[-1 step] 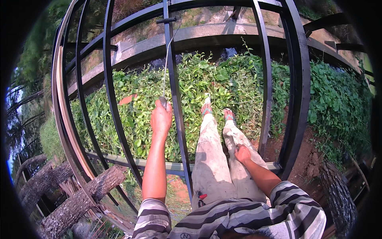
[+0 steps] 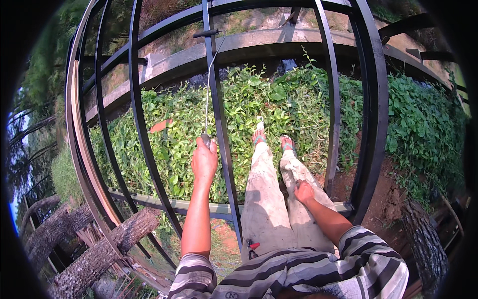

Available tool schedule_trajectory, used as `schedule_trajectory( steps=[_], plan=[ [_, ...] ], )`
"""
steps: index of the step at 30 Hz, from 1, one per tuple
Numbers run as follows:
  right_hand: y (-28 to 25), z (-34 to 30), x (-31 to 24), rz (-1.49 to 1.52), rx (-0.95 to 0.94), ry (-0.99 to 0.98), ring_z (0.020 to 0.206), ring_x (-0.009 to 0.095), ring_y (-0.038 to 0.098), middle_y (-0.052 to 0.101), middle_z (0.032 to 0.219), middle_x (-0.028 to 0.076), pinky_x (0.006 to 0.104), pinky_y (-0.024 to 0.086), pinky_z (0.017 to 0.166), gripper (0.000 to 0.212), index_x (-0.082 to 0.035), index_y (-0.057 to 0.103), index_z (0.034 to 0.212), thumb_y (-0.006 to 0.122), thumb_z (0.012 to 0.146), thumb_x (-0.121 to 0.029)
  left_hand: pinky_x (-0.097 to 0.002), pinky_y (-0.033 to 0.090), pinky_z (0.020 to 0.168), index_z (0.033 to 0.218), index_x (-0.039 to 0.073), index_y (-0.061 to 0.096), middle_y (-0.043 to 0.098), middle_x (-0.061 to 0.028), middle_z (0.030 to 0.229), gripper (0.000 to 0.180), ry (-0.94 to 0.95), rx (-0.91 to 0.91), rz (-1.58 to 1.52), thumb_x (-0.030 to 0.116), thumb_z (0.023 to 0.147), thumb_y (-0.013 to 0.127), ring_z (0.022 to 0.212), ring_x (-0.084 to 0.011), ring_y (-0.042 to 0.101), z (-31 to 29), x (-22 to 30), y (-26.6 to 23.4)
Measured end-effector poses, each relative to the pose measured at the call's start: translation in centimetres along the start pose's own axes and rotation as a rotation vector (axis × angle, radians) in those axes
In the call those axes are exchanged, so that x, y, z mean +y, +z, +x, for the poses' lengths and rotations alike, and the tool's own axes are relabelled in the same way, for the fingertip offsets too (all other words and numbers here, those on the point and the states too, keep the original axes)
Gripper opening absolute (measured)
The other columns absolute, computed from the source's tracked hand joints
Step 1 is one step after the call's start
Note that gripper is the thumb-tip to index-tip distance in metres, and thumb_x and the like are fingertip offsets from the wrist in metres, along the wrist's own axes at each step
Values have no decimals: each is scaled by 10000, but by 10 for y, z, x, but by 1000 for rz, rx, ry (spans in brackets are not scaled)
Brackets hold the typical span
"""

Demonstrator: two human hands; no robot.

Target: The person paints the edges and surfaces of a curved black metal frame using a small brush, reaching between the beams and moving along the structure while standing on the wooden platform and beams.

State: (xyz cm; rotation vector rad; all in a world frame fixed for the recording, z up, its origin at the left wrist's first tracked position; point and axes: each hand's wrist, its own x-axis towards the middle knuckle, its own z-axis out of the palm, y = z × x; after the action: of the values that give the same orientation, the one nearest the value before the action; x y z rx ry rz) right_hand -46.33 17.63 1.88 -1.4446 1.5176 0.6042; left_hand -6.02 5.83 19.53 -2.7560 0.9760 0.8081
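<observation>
My left hand (image 2: pixel 204 160) is closed around the handle of a small paint roller (image 2: pixel 205 33). Its long thin wire frame reaches away from me, and the dark roller head lies across a black metal bar (image 2: pixel 216 99), apparently touching it. On my right thigh, against the pale stained trousers (image 2: pixel 266 199), rests my right hand (image 2: pixel 303 191). Its fingers are curled in; whether anything is inside them is hidden.
Black metal bars form a curved frame (image 2: pixel 372 99) around me. Green leafy plants (image 2: pixel 294 99) grow beneath, with a concrete ledge (image 2: pixel 249 41) beyond. Cut logs (image 2: pixel 107 244) lie at the lower left; a rough trunk (image 2: pixel 423 244) is at the lower right.
My left hand has drawn slightly toward me, and the roller head has slid a short way down the bar with it. My right hand stays on the thigh.
</observation>
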Motion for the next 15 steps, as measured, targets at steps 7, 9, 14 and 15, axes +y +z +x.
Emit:
schedule_trajectory(
  steps=[7,9,14,15],
  plan=[
    [-11,-21,-39,244,67,-149,1148,391,643,669,1218,229,445,503,1009,413,-35,671,1256,610,902,-237,-568,493,695,1107,41,529,695,-271,812,354,-167,-118,-164,360,987,624,765,-494,670,-214,-98,61],
    [-37,-42,-73,383,4,-264,1121,392,647,671,1216,205,435,509,989,391,-48,670,1251,613,931,-266,-513,489,677,1074,44,540,669,-218,774,332,-192,-95,-254,338,978,659,716,-428,641,-238,-87,65],
    [-63,-85,-132,723,-396,-513,1161,286,653,647,1313,182,394,496,1001,435,-26,601,1351,548,1047,-332,-400,483,676,1044,30,538,614,-110,776,294,-161,15,-499,257,970,710,676,-221,570,-225,-30,74],
    [-64,-94,-143,804,-468,-521,1164,270,650,642,1324,181,388,492,1006,449,-21,583,1373,534,1059,-337,-368,490,727,1085,15,553,633,-101,878,264,-85,54,-517,270,1038,603,778,-185,596,-219,-23,83]
  ],
)
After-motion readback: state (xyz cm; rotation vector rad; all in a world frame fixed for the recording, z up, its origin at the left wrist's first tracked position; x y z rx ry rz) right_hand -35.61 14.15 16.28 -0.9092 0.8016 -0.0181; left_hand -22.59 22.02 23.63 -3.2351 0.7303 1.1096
